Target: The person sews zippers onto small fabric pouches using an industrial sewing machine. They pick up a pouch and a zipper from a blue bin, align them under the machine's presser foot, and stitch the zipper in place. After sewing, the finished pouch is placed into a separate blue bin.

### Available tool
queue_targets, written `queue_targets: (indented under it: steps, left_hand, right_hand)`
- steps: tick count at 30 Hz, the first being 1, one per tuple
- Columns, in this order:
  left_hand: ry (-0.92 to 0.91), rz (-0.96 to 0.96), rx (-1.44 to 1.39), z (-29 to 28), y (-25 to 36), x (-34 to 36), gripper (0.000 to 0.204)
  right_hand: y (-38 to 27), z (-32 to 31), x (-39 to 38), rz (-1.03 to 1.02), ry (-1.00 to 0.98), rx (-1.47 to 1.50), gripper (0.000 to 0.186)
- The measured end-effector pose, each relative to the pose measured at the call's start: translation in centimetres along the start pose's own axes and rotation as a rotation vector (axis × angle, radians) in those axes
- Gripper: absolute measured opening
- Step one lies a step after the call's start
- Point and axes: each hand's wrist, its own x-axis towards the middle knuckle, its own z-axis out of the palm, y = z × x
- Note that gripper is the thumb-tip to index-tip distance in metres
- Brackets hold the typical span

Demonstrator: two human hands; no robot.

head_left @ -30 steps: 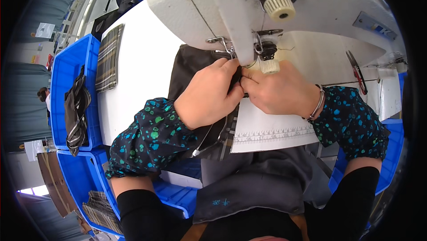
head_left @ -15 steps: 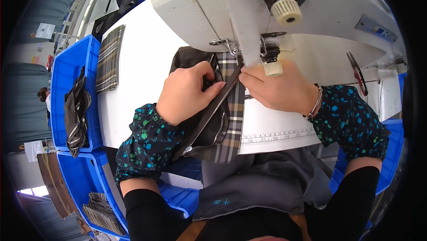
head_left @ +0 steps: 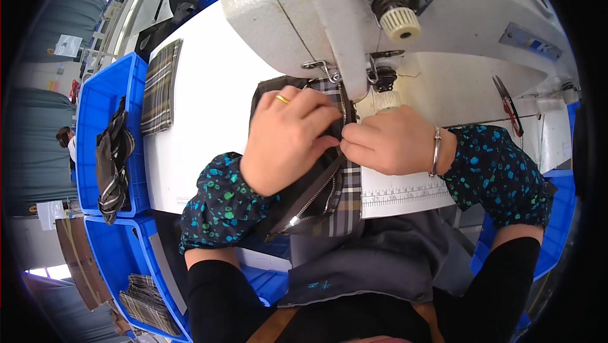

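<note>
A zipper [head_left: 315,197] with metal teeth on dark tape runs from beneath the sewing machine's presser area down toward my lap. It lies over plaid fabric [head_left: 350,198] joined with dark cloth [head_left: 269,87]. My left hand [head_left: 285,137], with a ring on one finger, rests on the piece, its thumb and fingertips closed at the zipper. Facing it from the right, my right hand [head_left: 394,143] pinches the zipper's edge just below the needle area. The sewing machine [head_left: 304,20] stands directly beyond both hands; its needle tip is hidden.
A folded plaid piece [head_left: 161,86] lies on the white table [head_left: 196,108] at left. Blue bins [head_left: 136,153] beside it hold dark and plaid cloth. Red-handled scissors [head_left: 508,107] lie at right. A printed ruler [head_left: 405,193] runs along the table's near edge.
My left hand has shifted up and right along the zipper; my right hand has come slightly nearer. The zipper's upper stretch now lies straighter along the plaid fabric, and the piece sits slightly farther right.
</note>
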Motion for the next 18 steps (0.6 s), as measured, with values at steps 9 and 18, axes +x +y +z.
queue_targets:
  steps: [9, 18]
  left_hand:
    - [0.089, 0.168, 0.016, 2.3, 0.6, -0.2, 0.036]
    - [0.036, 0.066, -0.035, 1.2, 1.2, -0.5, 0.046]
  right_hand:
    - [-1.4, -1.8, -0.4, -0.164, -0.124, 0.03, 0.015]
    - [-3.3, -0.1, -0.8, -0.174, -0.028, -0.266, 0.021]
